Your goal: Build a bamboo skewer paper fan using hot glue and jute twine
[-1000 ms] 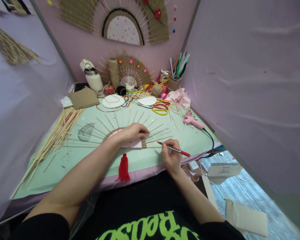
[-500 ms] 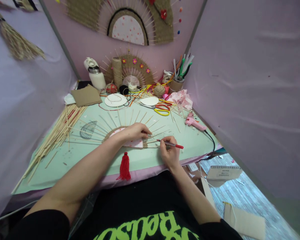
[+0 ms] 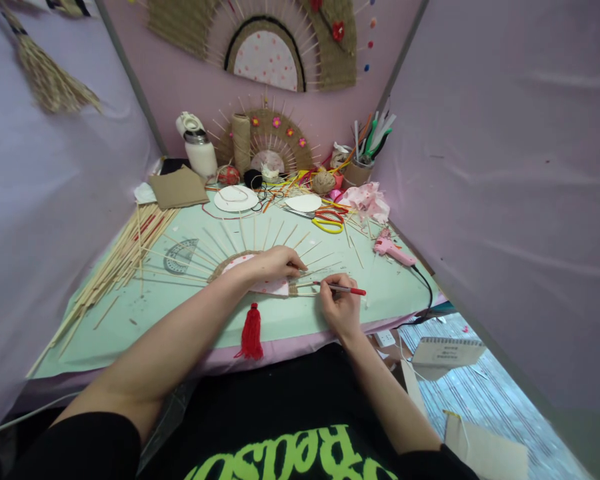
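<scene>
A half-round fan frame [image 3: 275,287] lies on the table, with a spotted pink centre, a twine band and thin bamboo sticks [image 3: 255,230] spreading out from it. My left hand [image 3: 280,262] rests over its right part, fingers bent and closed at one of the sticks; the fingertips are partly hidden. In my right hand [image 3: 341,303] is a red pen [image 3: 350,289], its tip pointing left at the lowest sticks on the right. A red tassel [image 3: 251,333] lies in front of the fan, by the table's near edge.
Loose bamboo sticks [image 3: 115,273] and a clear protractor [image 3: 181,256] lie at left. Scissors [image 3: 329,225], white ovals [image 3: 236,198] and yarn balls [image 3: 324,182] sit behind the fan. A pink glue gun [image 3: 394,252] with a black cord is at right. A white bottle [image 3: 201,157] stands at back.
The whole view has shifted slightly, so things appear a little further right. Both hands stay almost in place at the fan, the right one still with the pen.
</scene>
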